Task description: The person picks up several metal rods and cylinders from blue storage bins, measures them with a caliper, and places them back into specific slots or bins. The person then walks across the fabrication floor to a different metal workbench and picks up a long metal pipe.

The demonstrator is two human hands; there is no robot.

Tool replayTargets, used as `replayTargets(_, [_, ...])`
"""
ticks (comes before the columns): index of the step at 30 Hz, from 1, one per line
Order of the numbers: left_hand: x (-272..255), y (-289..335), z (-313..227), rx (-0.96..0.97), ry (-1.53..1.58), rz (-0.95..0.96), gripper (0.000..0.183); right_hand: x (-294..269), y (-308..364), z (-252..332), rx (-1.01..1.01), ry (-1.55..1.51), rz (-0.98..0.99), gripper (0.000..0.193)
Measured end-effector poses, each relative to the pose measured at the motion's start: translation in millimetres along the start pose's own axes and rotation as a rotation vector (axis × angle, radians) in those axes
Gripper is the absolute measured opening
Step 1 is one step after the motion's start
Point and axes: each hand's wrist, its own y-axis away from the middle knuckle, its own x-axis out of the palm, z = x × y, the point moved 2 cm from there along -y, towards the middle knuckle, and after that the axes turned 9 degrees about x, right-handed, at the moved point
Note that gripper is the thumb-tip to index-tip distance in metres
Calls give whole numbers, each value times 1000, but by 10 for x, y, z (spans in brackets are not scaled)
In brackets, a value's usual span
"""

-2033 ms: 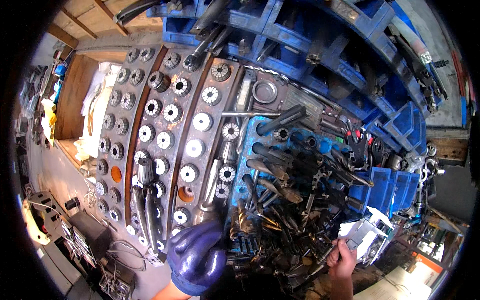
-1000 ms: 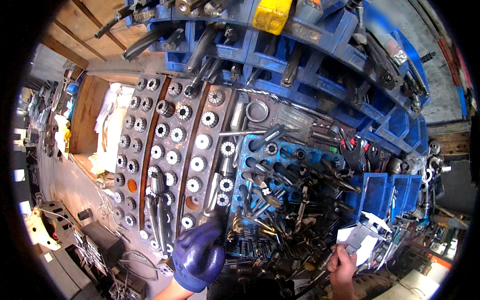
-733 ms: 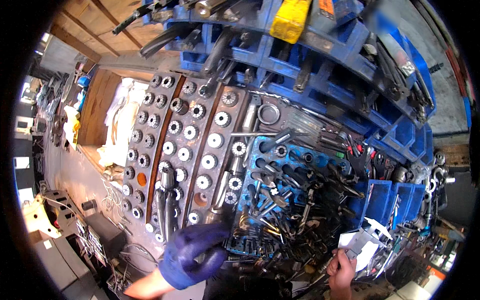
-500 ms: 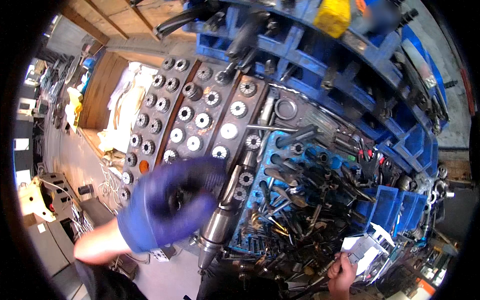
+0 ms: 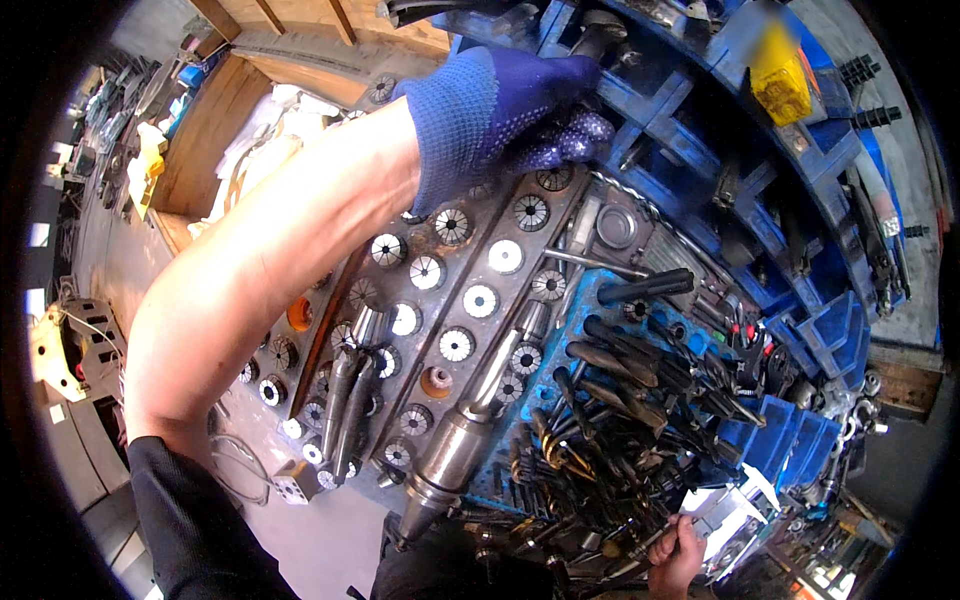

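My left hand (image 5: 535,112), in a blue knitted glove with gripping dots, reaches over the far end of the collet rack (image 5: 480,245) to the blue bins (image 5: 680,130). Its fingers are curled; whatever may be in them is hidden. Low at the right, my bare right hand (image 5: 678,552) is closed around a silver caliper (image 5: 757,492), its jaws pointing away beside white paper. A steel tool holder (image 5: 452,455) with a cutter in it lies along the rack's right side. Two dark shank tools (image 5: 347,410), one with a collet at its top, lie on the rack's near part.
A blue tool stand (image 5: 575,300) full of drills and cutters stands right of the rack. Small blue trays (image 5: 790,430) sit farther right. A yellow block (image 5: 780,85) rests on the bins. Behind the left arm is a wooden crate (image 5: 205,130) holding white material.
My left hand has moved from above the near part of the rack, away and to the right, to the blue bins. The right hand stays almost in place with the caliper.
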Motion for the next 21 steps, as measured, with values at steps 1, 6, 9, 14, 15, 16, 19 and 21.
replayTargets(1, [5, 14, -4, -2, -13, -10, 33, 3, 2, -5, -1, 2, 5, 28])
replayTargets(6, [-39, 27, 93, 41, 24, 43, 26, -45, -29, -38, 13, 2, -32, 33])
replayTargets(9, [-43, 44, 92, 27, 30, 24, 23, -31, -15, -39, 32, -2, -50, 34])
replayTargets(14, [-29, 112, -6, 49, -97, -52, 27, -27, -14, -44, 36, -11, -8, 32])
replayTargets(15, [-15, 122, -24, 30, -92, -61, 29, -25, -14, -41, 44, -18, -7, 31])
replayTargets(16, [-1, 127, -38, 11, -86, -70, 31, -20, -12, -38, 53, -25, -6, 31])
replayTargets(19, [64, 130, -40, 10, -80, -78, 34, 26, 8, -11, 51, -20, -19, 30])
replayTargets(21, [58, 50, 45, 60, -199, -103, 40, 60, 32, 4, 41, -26, -8, 30])
